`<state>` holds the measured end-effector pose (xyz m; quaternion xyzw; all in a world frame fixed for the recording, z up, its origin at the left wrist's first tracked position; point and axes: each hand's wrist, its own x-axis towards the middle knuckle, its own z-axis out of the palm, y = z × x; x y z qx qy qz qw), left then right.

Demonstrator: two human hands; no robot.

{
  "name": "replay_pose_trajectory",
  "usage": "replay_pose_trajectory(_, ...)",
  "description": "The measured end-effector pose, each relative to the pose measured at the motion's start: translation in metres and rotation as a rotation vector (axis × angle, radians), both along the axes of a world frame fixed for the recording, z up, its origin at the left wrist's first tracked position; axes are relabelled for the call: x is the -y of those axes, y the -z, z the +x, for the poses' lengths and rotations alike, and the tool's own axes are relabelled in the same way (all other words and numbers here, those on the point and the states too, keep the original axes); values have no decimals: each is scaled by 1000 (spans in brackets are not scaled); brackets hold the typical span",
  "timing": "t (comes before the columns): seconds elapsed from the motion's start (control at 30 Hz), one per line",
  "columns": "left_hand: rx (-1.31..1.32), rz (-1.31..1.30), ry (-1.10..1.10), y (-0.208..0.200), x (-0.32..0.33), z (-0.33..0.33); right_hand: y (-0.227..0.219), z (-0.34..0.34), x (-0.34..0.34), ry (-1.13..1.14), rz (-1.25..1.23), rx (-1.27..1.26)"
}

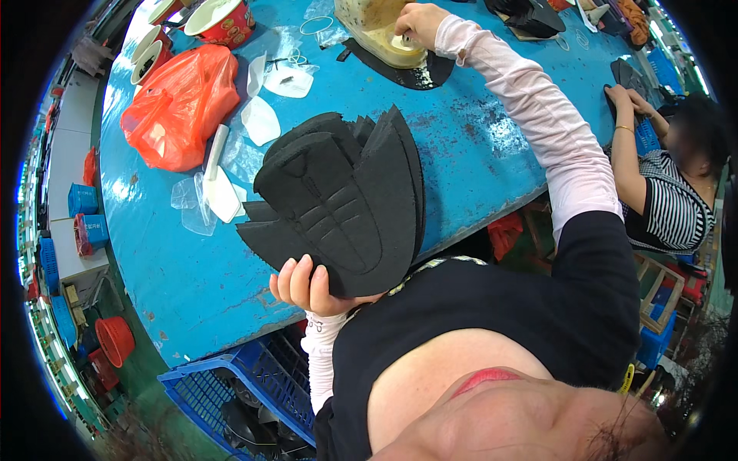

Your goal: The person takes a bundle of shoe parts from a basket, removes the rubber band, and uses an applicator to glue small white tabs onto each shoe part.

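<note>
My left hand (307,288) grips the lower edge of a fanned stack of black molded shoe pieces (338,207), its fingers curled over the top piece. The stack is tilted, and the top piece shows pressed lines and ribs. Farther off, my right hand (421,24) reaches into a cut-open yellowish plastic container (361,23) smeared with a whitish paste. Its fingers are closed together, and what they hold, if anything, is hidden. Under the container lies a black sheet (430,75) with white smears.
An orange plastic bag (184,104), white cut pieces (261,121) and red paper bowls (221,21) lie on the blue table (173,284) to the left. A blue crate (223,384) stands below its near edge. A co-worker (669,169) sits at the right.
</note>
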<state>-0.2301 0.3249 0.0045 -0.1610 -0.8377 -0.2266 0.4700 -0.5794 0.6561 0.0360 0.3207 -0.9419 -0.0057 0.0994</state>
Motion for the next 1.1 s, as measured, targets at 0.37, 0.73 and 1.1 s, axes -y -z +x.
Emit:
replay_pose_trajectory(0.37,4,-47,-4,2,3,-1,-30,30,-29,267,-689,152)
replay_pose_trajectory(0.73,-30,-80,12,-6,2,-4,-21,30,-30,60,-326,-274)
replay_pose_trajectory(1.1,-121,-226,237,-20,7,3,-42,49,-20,354,-729,37)
